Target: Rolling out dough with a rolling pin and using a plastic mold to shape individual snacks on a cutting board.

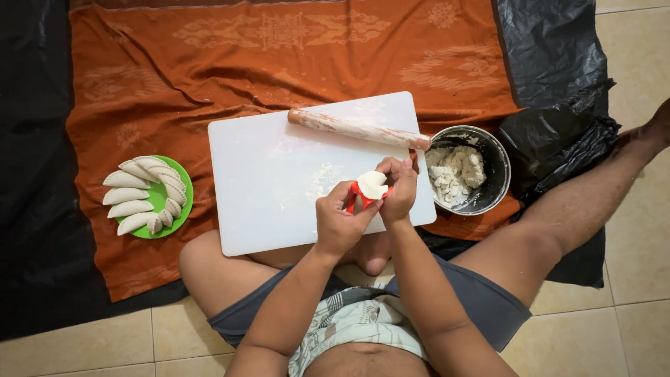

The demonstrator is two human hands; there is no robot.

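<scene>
Clamping red mould [357, 197] in left hand [340, 222], right hand [399, 190] pinching dough round [372, 184], risking tearing from overpressing.

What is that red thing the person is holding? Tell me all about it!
The red mould looks like a small plastic press for shaping dumplings. Only bits of its red edge and underside show, because a round of white dough lies on top of it. The left hand cups it from below and the right hand pinches its far side. It is held up above the white cutting board, not resting on it.
</scene>
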